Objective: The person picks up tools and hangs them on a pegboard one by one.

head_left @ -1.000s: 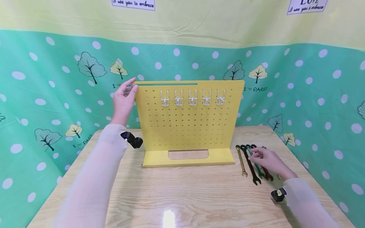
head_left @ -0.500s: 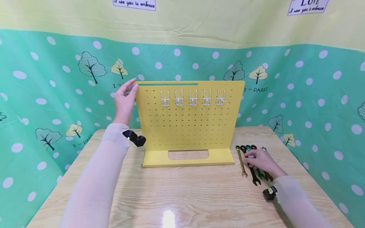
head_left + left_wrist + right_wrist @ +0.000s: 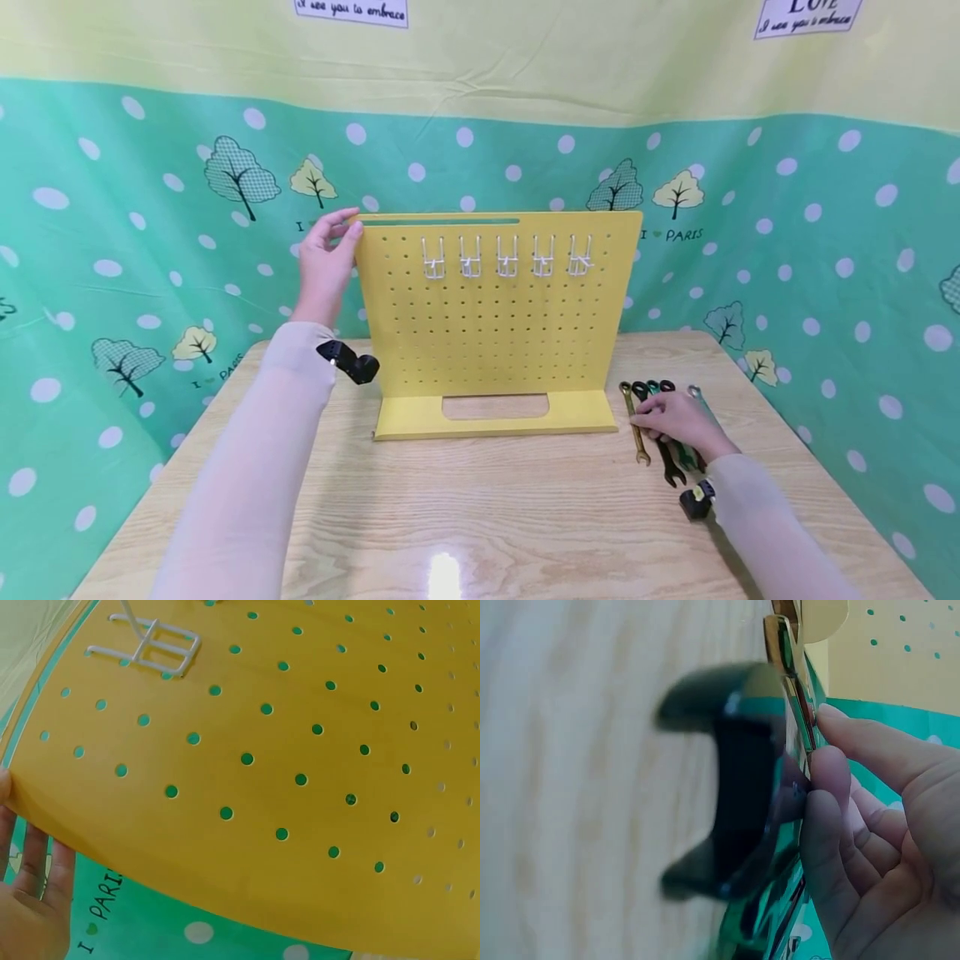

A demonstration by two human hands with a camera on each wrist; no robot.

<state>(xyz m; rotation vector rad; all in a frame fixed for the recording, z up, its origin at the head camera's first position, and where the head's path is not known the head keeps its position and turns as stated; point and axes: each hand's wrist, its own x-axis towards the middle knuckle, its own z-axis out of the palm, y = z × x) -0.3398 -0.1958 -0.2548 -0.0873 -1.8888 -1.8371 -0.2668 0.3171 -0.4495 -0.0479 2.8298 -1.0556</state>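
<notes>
Your left hand (image 3: 324, 271) pinches the yellow perforated pegboard's (image 3: 504, 310) top-left corner while your right hand (image 3: 681, 423) has shifted left to the gold metal wrench (image 3: 638, 439) toward the wooden counter's (image 3: 487, 500) right edge, putting it within grasp, though whether pinched I can't tell.

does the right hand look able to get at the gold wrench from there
Most likely yes: the right hand is right at the gold wrench, and the black wrench lies beside it, not over it.
</notes>
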